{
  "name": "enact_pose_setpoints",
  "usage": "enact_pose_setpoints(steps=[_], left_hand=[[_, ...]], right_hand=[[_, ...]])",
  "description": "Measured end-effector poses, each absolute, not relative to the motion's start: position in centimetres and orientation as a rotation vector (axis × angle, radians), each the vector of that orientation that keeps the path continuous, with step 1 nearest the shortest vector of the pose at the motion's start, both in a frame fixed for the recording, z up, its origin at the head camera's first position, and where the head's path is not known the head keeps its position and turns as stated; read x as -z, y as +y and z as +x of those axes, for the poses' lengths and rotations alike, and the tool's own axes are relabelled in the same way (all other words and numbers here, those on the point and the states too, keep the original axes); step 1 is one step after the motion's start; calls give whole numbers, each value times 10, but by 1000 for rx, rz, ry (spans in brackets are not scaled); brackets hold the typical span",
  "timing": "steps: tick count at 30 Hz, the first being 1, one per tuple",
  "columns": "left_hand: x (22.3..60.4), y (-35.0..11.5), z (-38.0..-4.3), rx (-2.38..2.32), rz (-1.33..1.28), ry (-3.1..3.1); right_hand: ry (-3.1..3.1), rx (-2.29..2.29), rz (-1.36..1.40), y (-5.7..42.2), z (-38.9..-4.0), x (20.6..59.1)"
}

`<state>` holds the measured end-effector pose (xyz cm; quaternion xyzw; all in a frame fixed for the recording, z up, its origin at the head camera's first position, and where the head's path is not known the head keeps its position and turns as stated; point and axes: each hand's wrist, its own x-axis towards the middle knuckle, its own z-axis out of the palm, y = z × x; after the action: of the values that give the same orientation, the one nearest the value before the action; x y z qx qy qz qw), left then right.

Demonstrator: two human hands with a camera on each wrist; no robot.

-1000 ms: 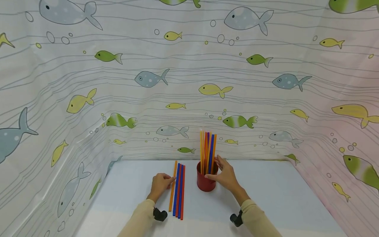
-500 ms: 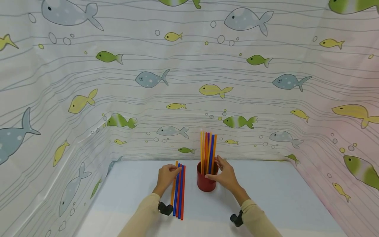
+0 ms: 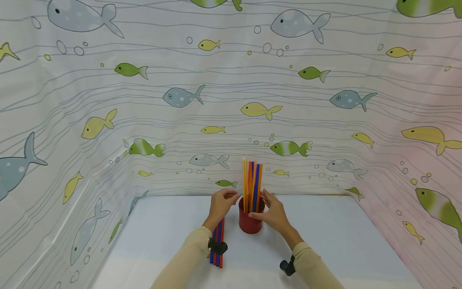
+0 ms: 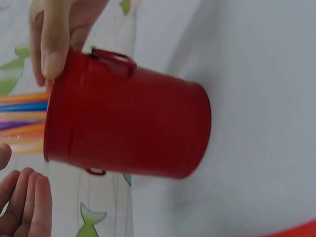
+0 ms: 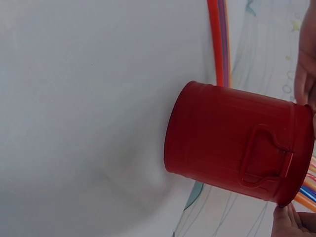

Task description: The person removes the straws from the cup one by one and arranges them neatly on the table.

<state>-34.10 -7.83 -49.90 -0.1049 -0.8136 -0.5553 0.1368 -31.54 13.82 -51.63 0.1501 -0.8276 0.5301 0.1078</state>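
Note:
A small red metal bucket (image 3: pixel 250 224) with side handles stands upright on the white table, holding several thin orange, blue, red and purple sticks (image 3: pixel 257 182). My right hand (image 3: pixel 275 212) grips its rim, thumb at the front and fingers behind; in the left wrist view the thumb (image 4: pixel 53 64) presses on the rim. My left hand (image 3: pixel 221 205) hovers just left of the bucket, fingers loosely bent. The left wrist view shows these fingers (image 4: pixel 37 205) apart from the rim with nothing between them. Under the left forearm lies a row of blue, red and orange sticks (image 3: pixel 221 260), partly hidden.
White tabletop (image 3: pixel 325 233) extends on both sides of the bucket. A fish-patterned sheet (image 3: pixel 231 140) rises behind the table and along both sides. Each wrist carries a small black camera (image 3: pixel 287 266).
My left hand has moved right and away from me, from the orange stick over the row of sticks to beside the bucket. The right hand stays on the bucket's rim.

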Motion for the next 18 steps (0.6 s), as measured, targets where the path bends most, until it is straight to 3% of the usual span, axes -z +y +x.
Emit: enact_pose_setpoints(steps=[18], left_hand=[[494,-33,-345,1463,-501,-2358]], right_hand=[[-2439,-1546,431,138,-315,518]])
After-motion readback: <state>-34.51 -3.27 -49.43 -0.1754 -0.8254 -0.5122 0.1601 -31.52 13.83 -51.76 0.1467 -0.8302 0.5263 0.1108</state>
